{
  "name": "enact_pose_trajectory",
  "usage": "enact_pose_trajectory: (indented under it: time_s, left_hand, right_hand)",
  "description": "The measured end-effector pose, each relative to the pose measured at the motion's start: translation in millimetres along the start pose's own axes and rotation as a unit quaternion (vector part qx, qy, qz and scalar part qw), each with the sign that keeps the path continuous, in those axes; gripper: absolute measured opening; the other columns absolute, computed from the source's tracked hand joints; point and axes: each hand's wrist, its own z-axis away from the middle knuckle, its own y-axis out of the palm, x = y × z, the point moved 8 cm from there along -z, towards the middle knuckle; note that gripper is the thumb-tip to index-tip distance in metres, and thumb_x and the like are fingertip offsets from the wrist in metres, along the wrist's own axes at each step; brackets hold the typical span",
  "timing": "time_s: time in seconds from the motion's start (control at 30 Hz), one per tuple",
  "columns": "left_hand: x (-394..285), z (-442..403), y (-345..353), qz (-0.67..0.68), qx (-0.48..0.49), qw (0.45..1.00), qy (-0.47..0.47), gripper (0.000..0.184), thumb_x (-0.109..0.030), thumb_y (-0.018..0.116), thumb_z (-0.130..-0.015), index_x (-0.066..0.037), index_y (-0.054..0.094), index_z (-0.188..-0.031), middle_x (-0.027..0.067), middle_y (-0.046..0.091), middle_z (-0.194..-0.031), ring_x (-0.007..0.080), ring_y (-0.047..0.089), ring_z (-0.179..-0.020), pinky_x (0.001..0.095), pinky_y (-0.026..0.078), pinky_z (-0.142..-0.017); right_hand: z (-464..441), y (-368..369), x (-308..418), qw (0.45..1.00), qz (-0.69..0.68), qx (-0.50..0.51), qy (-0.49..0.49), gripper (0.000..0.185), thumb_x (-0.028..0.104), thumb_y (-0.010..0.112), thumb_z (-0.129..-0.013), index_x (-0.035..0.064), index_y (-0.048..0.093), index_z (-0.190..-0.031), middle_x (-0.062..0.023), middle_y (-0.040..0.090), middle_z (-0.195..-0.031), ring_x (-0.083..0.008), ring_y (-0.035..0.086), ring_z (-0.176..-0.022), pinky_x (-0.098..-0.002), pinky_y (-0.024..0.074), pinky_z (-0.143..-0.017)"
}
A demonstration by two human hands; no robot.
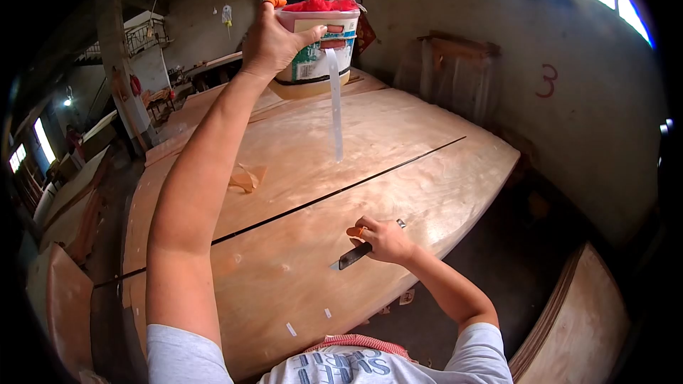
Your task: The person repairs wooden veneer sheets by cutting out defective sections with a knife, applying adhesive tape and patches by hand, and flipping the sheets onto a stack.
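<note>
My left hand (pixel 274 43) holds up a plastic tub (pixel 316 50) by its side, above the far part of the plywood sheet (pixel 284 270). Red material (pixel 320 4) fills the tub's mouth, and a strip of whitish tape (pixel 334 107) hangs from its front. Low over the near half of the sheet, my right hand (pixel 388 240) is closed around a flat, dark-handled tool (pixel 355 255), seemingly a utility knife. Whether its tip touches the wood, I cannot tell. Orange finger covers show on both hands.
A long thin black strip (pixel 341 190) crosses the sheet diagonally. A torn brown scrap (pixel 245 178) and small white tape pieces (pixel 291 329) lie on it. Stacked curved sheets (pixel 580 320) stand at the lower right; wooden frames (pixel 459 75) lean against the wall.
</note>
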Motion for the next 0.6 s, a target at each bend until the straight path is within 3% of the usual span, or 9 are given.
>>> enact_pose_trajectory:
  time_s: [0.27,0.4,0.47,0.53,0.57,0.6]
  left_hand:
    - [4,-3,2,0.016,0.0,0.999,0.048,0.082,-0.046,0.08,-0.052,0.0,0.043,-0.11,0.0134,0.061,-0.093,0.0235,0.06,-0.085,0.0314,0.048,-0.074]
    - [-7,3,1,0.059,0.052,0.995,0.057,0.077,-0.034,0.077,-0.064,0.003,0.036,-0.119,0.0106,0.057,-0.1,0.0174,0.054,-0.095,0.0272,0.042,-0.084]
    - [-7,10,-8,0.12,0.032,0.99,0.068,0.097,-0.027,0.075,-0.068,0.007,0.011,-0.132,0.0139,0.052,-0.11,0.0203,0.05,-0.099,0.0283,0.043,-0.085]
    - [5,25,-36,-0.018,-0.056,0.996,0.064,0.096,-0.048,0.073,-0.064,0.005,0.027,-0.129,0.0127,0.049,-0.095,0.0226,0.048,-0.089,0.0301,0.041,-0.077]
    - [9,36,-46,-0.009,-0.068,0.994,0.08,0.086,-0.042,0.071,-0.069,0.003,0.029,-0.128,0.0138,0.049,-0.104,0.0219,0.048,-0.095,0.0312,0.041,-0.082]
    - [28,49,-48,-0.024,-0.024,0.996,0.085,0.081,-0.039,0.072,-0.068,0.003,0.032,-0.125,0.0128,0.051,-0.103,0.0207,0.05,-0.095,0.0302,0.041,-0.083]
  right_hand:
    - [24,22,-13,0.998,-0.015,0.016,0.05,0.015,0.013,0.061,-0.07,0.0134,0.059,-0.085,-0.0015,0.053,-0.087,-0.0216,0.056,-0.059,-0.0327,0.0451,-0.048]
    - [50,44,-20,0.994,-0.039,0.006,0.1,0.015,0.013,0.061,-0.072,0.013,0.061,-0.087,-0.0029,0.055,-0.086,-0.0238,0.057,-0.06,-0.0339,0.0464,-0.05]
    - [73,62,-23,0.987,-0.066,0.003,0.148,0.013,0.012,0.061,-0.073,0.0119,0.062,-0.086,-0.0051,0.057,-0.082,-0.0263,0.057,-0.06,-0.0354,0.0473,-0.053]
    - [108,86,-30,0.975,-0.088,0.021,0.205,0.014,0.011,0.061,-0.072,0.0115,0.062,-0.086,-0.0058,0.057,-0.083,-0.0274,0.058,-0.063,-0.0359,0.0477,-0.055]
    - [128,98,-33,0.964,-0.099,0.047,0.24,0.015,0.01,0.062,-0.071,0.0111,0.062,-0.086,-0.0063,0.058,-0.085,-0.0279,0.058,-0.066,-0.0356,0.0477,-0.058]
    - [153,113,-38,0.953,-0.113,0.063,0.275,0.018,0.007,0.061,-0.071,0.0099,0.062,-0.089,-0.0077,0.058,-0.086,-0.0275,0.059,-0.07,-0.0344,0.0478,-0.06]
